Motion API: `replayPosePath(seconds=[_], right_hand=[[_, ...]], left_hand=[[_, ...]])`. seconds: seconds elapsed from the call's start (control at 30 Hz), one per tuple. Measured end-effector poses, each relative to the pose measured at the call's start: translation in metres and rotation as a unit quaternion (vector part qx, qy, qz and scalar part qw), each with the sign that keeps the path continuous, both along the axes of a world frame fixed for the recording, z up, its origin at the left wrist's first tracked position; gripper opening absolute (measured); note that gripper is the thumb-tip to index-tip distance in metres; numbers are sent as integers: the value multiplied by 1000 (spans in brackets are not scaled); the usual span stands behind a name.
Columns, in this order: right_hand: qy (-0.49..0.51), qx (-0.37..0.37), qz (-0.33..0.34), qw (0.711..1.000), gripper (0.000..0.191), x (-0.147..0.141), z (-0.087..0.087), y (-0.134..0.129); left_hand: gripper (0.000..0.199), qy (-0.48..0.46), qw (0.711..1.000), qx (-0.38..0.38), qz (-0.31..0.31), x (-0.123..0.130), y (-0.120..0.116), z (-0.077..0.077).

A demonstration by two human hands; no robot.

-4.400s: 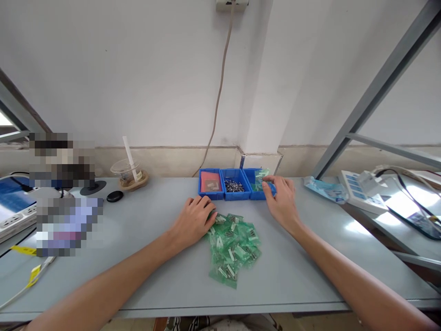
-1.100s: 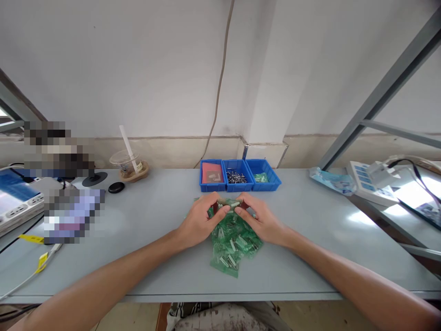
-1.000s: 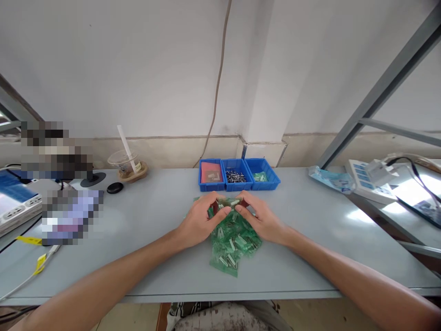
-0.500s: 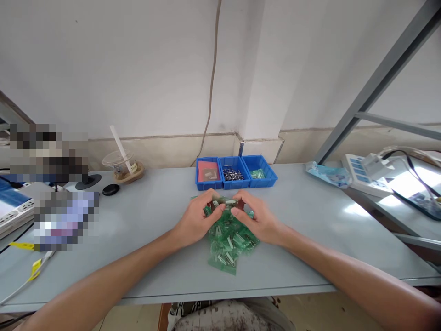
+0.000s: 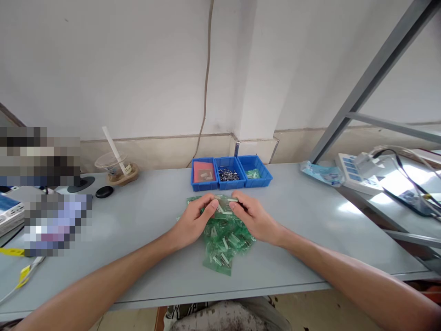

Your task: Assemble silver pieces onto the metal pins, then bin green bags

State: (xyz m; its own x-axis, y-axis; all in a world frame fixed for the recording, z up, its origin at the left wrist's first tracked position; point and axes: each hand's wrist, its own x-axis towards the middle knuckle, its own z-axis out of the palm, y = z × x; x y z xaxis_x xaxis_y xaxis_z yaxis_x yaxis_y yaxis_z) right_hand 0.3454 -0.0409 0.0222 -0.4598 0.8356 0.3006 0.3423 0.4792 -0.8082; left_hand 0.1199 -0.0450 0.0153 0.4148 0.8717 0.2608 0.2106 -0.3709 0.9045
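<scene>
Your left hand and right hand, nearly closed, pinch opposite sides of a green bag, seemingly to steady it, blue trays handy at twelve o'clock.

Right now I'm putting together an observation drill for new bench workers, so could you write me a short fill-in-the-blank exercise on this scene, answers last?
1. The left hand and right hand hold a plastic bag tinted ____.
2. The blue bins standing side by side number ____.
3. Seen from the person's side, the red sheet lies in the ____ bin of the row.

Missing words: green; three; left.
</scene>
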Motion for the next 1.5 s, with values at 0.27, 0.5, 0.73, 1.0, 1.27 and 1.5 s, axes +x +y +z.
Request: replayPosePath(seconds=[0.27, 0.5, 0.73, 1.0, 1.27, 1.5], right_hand=[[2, -12, -18, 1000, 37, 0, -3, 0], [9, 5, 6, 1000, 31, -2, -3, 0], [-8, 15, -21, 1000, 36, 0, -3, 2], [-10, 22, -26, 999, 34, -1, -6, 3], [6, -4, -40, 999, 35, -4, -8, 4], [35, -10, -49, 998, 39, -2, -10, 5]], left_hand=[[37, 8, 1000, 5, 13, -1, -1, 3], [34, 23, 1000, 8, 19, -2, 0, 1], [32, 9, 1000, 12, 22, -2, 1, 1], [28, 21, 999, 32, 34, -2, 0, 1], [36, 25, 984, 171, 44, -5, 2, -4], [45, 84, 979, 180, 38, -8, 4, -1]])
